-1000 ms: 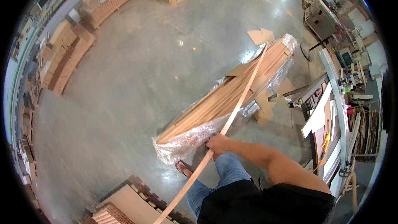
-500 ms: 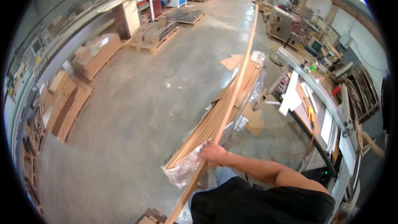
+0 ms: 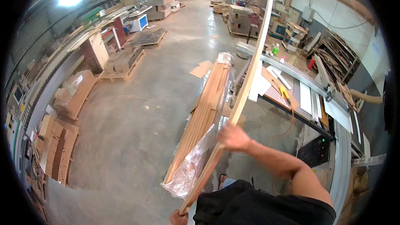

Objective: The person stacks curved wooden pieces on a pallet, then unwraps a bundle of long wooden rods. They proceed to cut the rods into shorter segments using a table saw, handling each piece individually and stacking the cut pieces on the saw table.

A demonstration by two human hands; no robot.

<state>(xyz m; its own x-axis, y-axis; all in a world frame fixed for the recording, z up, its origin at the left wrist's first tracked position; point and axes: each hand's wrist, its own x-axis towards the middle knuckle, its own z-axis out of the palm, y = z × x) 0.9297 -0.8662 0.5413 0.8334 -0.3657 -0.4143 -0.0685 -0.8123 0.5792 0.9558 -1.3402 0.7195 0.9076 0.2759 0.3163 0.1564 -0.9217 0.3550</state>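
Note:
A long pale wooden batten (image 3: 246, 94) slants across the view, its far end raised above a machine table. Partway along it, my right hand (image 3: 234, 137) is closed round the wood, slightly blurred. My left hand (image 3: 178, 217) grips the near end at the lower edge, with only part of that hand in view. Just left of the batten, a stack of similar wooden strips (image 3: 199, 121) lies on the floor. Torn clear plastic wrap (image 3: 187, 174) covers its near end and right side.
On the right stands a machine table with a metal rail (image 3: 291, 72), white panels (image 3: 305, 97) and a yellow air gun (image 3: 285, 93) on an orange hose. Cardboard (image 3: 201, 69) lies by the stack. Pallets (image 3: 121, 64) and boxes (image 3: 74, 93) line the left side.
The batten has swung right, off the stack, and its far end now stands over the machine table. My right hand moved right and up with it. My left hand has come into view.

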